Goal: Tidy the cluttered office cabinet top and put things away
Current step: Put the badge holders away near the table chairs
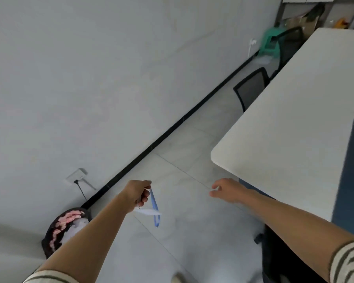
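My left hand (138, 193) is held out over the tiled floor and grips a blue lanyard (154, 207) with a white card (148, 212) hanging from it. The loop of the strap dangles below my fingers. My right hand (226, 189) hovers to the right at about the same height, fingers loosely spread, holding nothing. A black waste bin (64, 229) with pink and white rubbish in it stands against the wall, below and left of my left forearm. The cabinet top is not in view.
A long white table (294, 129) runs along the right, with black office chairs (251, 86) tucked at its far side. A wall socket with a black cable (78, 176) sits on the left wall. Boxes and a green stool (271, 42) crowd the far corner.
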Demonstrator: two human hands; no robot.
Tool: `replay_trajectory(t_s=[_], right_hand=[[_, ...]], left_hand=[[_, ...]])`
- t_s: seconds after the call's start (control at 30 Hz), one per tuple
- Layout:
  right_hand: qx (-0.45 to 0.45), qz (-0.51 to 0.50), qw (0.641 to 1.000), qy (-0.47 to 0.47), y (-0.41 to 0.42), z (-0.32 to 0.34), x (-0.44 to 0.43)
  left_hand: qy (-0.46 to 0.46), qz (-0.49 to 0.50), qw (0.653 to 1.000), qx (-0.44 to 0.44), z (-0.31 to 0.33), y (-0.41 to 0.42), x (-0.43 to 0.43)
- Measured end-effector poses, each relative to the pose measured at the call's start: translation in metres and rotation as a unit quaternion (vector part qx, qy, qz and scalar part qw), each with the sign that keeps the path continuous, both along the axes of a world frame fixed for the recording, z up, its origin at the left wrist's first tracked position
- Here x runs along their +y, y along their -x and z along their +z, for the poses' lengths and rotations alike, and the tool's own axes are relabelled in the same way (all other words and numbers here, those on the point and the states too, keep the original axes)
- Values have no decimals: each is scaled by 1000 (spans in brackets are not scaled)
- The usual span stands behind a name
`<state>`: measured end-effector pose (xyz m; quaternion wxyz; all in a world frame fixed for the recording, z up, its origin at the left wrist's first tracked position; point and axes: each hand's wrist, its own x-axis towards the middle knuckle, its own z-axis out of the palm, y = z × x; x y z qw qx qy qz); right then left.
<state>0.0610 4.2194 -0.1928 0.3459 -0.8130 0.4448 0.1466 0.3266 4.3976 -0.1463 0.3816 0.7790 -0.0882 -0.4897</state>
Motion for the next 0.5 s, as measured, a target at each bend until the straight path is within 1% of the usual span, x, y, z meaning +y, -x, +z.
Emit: replay_trajectory(t_s=[0.13,0.27,0.43,0.5], right_hand=[[-15,-16,1000,5,-67,10,-30],[-13,-25,1000,8,-112,12,-80],[-5,-61,998,20,-151,1,-178],[-7,-84,996,26,-170,-10,-230]], left_hand=[[8,-14,999,-41,20,-75,-46],[3,-37,998,-48,20,-128,-111],[-3,-80,996,-48,9,-177,-218],[-4,-97,994,-55,5,-200,-273]])
